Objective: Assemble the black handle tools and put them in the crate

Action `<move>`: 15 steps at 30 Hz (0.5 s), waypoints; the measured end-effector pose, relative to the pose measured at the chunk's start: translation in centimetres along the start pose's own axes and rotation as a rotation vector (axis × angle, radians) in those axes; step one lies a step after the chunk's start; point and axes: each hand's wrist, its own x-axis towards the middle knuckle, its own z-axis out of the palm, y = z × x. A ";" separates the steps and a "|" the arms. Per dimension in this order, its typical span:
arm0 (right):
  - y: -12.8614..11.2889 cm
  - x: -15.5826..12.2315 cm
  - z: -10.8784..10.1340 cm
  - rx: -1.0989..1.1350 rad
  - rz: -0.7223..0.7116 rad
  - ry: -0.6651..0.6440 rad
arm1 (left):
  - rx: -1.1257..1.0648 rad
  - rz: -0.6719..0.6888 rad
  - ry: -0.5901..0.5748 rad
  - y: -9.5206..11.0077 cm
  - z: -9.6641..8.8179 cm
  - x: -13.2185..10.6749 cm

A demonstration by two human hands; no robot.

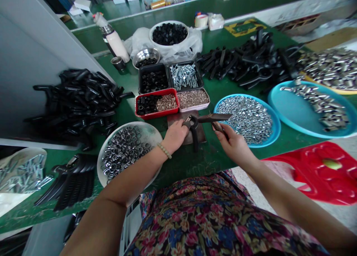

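Note:
My left hand [176, 135] is closed on a black plastic part with a ring-shaped clamp [193, 123] at its top. The part lies over a flat brown metal plate [202, 135], its black leg [195, 142] pointing towards me. My right hand [232, 140] is wrapped round the short handle of a hammer [214, 117]. Its long, dark head tapers to the right, and the other end is beside the ring. Whether it touches the ring I cannot tell. A red tray [142, 115] of black pieces and copper-coloured screws sits just beyond the plate.
A white bowl of metal rings [102, 163] stands left, a blue tray of nuts [276, 126] right. Behind them are a black tray of bolts [201, 83] and a pink-rimmed box [195, 108]. Black parts [80, 100] are heaped left. A bottle [118, 44] stands farther back.

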 end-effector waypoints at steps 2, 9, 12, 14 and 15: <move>0.0 0.0 0.1 -0.010 0.005 -0.001 | -0.012 -0.031 -0.004 0.0 -0.1 0.0; 0.0 0.0 0.4 -0.024 0.024 -0.005 | 0.021 0.012 -0.084 0.5 -0.6 -0.2; 0.2 -0.1 0.6 -0.010 0.018 -0.004 | 0.024 0.012 -0.100 0.6 -0.6 -0.2; 0.2 -0.2 0.6 0.007 0.017 -0.010 | 0.036 0.012 -0.099 0.6 -0.6 -0.2; 0.1 -0.3 0.6 0.013 0.018 -0.014 | 0.043 0.020 -0.101 0.6 -0.6 -0.1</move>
